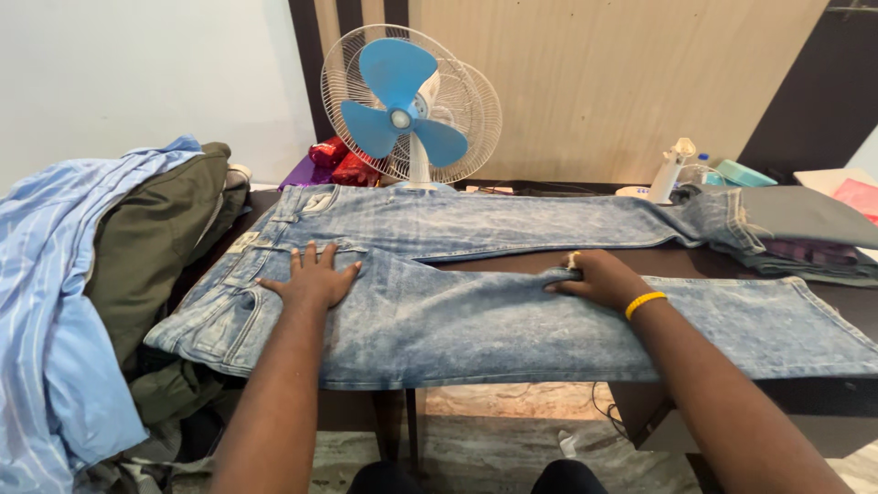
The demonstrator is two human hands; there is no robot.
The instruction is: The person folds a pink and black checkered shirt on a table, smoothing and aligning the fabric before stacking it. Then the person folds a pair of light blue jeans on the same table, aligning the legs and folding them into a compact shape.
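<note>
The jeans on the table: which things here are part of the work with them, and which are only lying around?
In use: jeans; left hand pressed flat on them; right hand gripping the inner leg edge.

Lying about: fan; clothes heap at left; folded clothes at right; table.

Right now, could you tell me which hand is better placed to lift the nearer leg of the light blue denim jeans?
Right hand: it likely already pinches that leg's inner edge, while the left hand lies flat near the waist.
</note>
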